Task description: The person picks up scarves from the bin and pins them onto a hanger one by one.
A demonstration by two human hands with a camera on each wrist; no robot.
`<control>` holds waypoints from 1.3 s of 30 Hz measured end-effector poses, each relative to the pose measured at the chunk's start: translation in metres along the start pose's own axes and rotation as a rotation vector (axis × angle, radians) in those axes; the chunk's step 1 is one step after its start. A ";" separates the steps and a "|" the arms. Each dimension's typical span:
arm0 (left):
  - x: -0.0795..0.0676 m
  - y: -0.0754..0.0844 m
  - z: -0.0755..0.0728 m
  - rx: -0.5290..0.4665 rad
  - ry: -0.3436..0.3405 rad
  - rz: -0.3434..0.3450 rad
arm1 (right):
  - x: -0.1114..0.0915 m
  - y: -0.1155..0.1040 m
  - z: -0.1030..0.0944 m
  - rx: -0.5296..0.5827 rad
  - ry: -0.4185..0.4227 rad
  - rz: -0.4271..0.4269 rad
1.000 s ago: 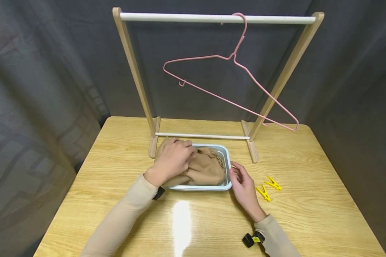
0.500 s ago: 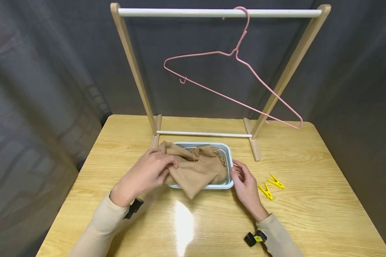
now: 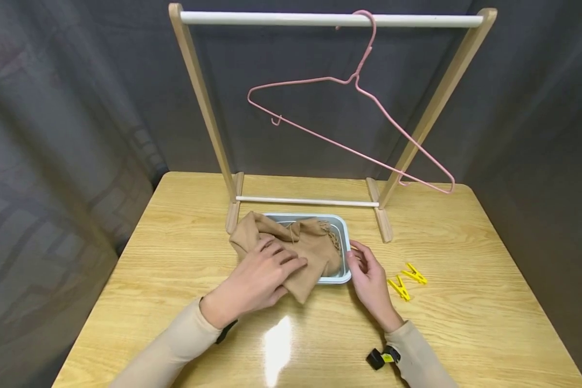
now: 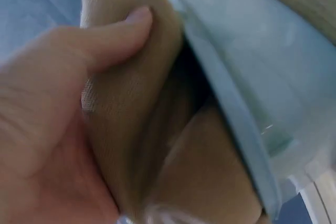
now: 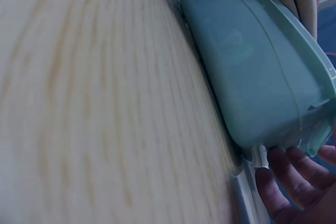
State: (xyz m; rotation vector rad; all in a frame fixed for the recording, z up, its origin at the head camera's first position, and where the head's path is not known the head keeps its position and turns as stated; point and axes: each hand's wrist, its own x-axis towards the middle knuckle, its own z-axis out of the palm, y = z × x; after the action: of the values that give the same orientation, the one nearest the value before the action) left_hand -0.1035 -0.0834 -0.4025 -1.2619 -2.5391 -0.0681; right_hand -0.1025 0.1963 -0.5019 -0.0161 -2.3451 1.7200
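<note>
Hazard: a tug on the bunched, finely woven brown cloth (image 3: 317, 245) could drag the smooth plastic tub (image 5: 257, 66), should the right hand (image 3: 371, 284), fingers curled at its end, slacken. Left hand (image 3: 254, 280) pinches cloth, thumb and fingers closed; beneath them it overhangs the tub, fringe (image 3: 334, 238) beyond the fingertips.

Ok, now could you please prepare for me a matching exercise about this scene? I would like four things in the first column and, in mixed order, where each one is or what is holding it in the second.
Things:
1. brown cloth
2. pink hanger
3. yellow clothespins
4. pale blue basin

Places and states:
A. lying on the table, to the right of the right hand
B. held at one end by the right hand
C. held by the left hand
D. hooked over the white bar

Right pairs: 1-C, 2-D, 3-A, 4-B
</note>
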 end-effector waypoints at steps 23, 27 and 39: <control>0.069 -0.076 -0.067 -0.467 0.520 0.002 | 0.000 0.000 0.000 -0.016 0.008 0.000; 0.072 -0.091 -0.087 -0.662 0.608 -0.028 | -0.001 0.000 0.000 -0.013 0.005 0.010; 0.078 -0.110 -0.101 -0.892 0.596 -0.246 | -0.001 0.002 0.000 -0.003 0.007 -0.001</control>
State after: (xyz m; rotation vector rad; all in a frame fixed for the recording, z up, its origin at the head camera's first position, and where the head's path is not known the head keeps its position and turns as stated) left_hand -0.2089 -0.1087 -0.2741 -0.9244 -2.1139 -1.5097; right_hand -0.1013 0.1969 -0.5035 -0.0208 -2.3422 1.7136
